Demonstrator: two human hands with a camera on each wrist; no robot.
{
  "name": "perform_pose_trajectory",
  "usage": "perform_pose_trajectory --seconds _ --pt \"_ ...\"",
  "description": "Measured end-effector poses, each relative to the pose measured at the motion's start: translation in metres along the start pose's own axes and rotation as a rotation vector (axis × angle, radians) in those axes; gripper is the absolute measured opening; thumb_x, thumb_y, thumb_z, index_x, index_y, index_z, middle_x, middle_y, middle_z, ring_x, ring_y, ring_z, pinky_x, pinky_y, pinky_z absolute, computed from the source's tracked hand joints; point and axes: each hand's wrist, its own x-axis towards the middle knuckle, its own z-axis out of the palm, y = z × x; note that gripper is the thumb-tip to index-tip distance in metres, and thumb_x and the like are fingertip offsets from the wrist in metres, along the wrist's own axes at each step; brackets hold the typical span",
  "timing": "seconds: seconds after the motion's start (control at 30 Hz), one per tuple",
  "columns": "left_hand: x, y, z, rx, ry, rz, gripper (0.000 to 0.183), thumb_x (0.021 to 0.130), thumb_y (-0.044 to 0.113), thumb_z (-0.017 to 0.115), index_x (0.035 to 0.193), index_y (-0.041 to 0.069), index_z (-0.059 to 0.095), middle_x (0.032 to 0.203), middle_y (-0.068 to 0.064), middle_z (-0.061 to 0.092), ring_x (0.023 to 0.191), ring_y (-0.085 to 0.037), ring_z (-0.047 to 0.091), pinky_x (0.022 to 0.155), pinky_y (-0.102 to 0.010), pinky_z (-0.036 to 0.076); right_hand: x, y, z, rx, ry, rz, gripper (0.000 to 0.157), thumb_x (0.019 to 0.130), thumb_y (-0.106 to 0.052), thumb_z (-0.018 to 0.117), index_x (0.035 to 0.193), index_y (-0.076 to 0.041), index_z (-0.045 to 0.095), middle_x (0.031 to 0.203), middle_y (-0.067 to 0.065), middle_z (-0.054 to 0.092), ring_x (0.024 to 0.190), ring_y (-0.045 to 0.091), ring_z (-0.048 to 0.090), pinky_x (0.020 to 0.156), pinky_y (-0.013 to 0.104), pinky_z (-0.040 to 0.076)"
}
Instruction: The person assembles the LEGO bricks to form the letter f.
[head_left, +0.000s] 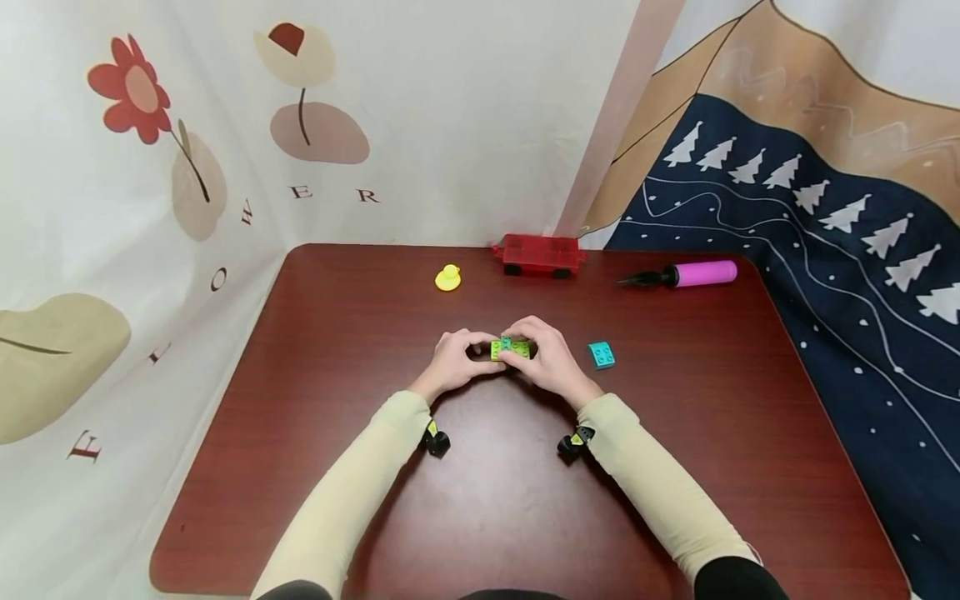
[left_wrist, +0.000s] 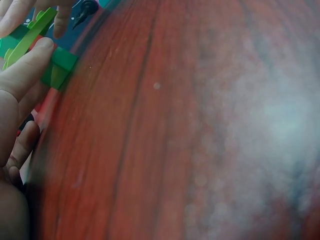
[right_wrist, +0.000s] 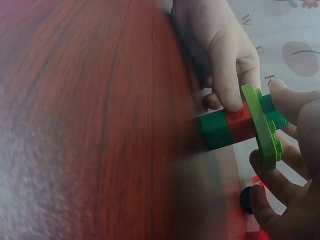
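Between the two hands stands a small stack of toy bricks: a dark green brick lowest, a red brick on it, then a long lime plate, with a smaller green brick on the plate's studs. My left hand pinches the stack around the red brick, seen in the right wrist view. My right hand has its thumb at the small green brick and its fingers around the end of the lime plate. To the right of the right hand lies a teal brick.
At the table's back edge are a yellow rubber duck, a red toy wagon with black wheels, and a pink hand pump with a black nozzle. Printed cloth hangs behind the brown table.
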Motion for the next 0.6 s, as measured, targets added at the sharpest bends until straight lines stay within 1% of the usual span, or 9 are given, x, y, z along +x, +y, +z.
perform_pose_trajectory --seconds 0.1,0.23,0.3,0.47,0.6 --pt "0.001 0.0 0.001 0.002 -0.006 0.0 0.045 0.082 0.042 0.091 0.122 0.025 0.079 0.091 0.007 0.067 0.084 -0.012 0.054 0.087 -0.039 0.032 -0.001 0.0 -0.001 -0.003 -0.002 0.05 0.032 0.091 -0.026 0.086 0.116 -0.009 0.077 0.112 0.002 0.069 0.101 0.017 0.065 0.088 0.039 0.056" --pt "-0.001 0.0 0.003 0.009 -0.01 -0.004 0.046 0.083 0.042 0.09 0.124 0.025 0.079 0.094 0.008 0.069 0.085 -0.011 0.055 0.088 -0.04 0.032 -0.004 -0.002 -0.001 -0.014 -0.022 0.131 0.031 0.092 -0.027 0.085 0.119 -0.014 0.076 0.113 0.002 0.071 0.098 0.018 0.064 0.084 0.039 0.055" --pt "-0.002 0.0 0.003 0.013 -0.007 -0.006 0.046 0.082 0.043 0.091 0.123 0.025 0.079 0.095 0.008 0.069 0.085 -0.011 0.055 0.088 -0.041 0.033 -0.005 -0.003 -0.001 -0.025 -0.039 0.149 0.031 0.093 -0.028 0.084 0.12 -0.015 0.076 0.114 0.002 0.071 0.098 0.018 0.064 0.084 0.038 0.054" --pt "-0.002 0.0 0.002 0.024 0.005 -0.008 0.047 0.081 0.042 0.091 0.123 0.025 0.079 0.095 0.009 0.071 0.085 -0.011 0.055 0.09 -0.042 0.034 -0.003 -0.004 -0.007 -0.06 -0.098 0.098 0.038 0.093 -0.029 0.084 0.125 -0.012 0.073 0.117 0.004 0.07 0.1 0.02 0.064 0.086 0.04 0.055" --pt "-0.001 0.001 0.001 0.024 0.006 -0.003 0.046 0.082 0.042 0.091 0.122 0.024 0.079 0.093 0.008 0.069 0.085 -0.011 0.055 0.09 -0.042 0.034 -0.002 -0.004 -0.016 -0.072 -0.137 0.064 0.046 0.091 -0.029 0.085 0.13 -0.009 0.071 0.121 0.006 0.07 0.106 0.022 0.066 0.09 0.044 0.055"
